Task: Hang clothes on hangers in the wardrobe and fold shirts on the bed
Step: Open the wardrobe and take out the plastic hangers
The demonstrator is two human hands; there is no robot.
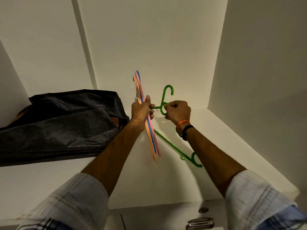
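Hangers gathered at a white wardrobe shelf (pixel 166 180).

The left hand (pixel 141 112) grips a bundle of orange, blue and pink hangers (pixel 150 138) upright above the shelf; the right hand (pixel 178 112) curls around a green hanger (pixel 167 97) tangled beside it. Snagged hooks could spill the bundle. Dark folded cloth (pixel 66 123) lies left, between pale walls.

Dark garment (pixel 58 127) cut off left; green hanger (pixel 167 100) partly behind hands.

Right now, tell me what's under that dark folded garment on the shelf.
The dark garment lies on the white shelf. A brownish edge peeks out at its left; anything else beneath is covered.
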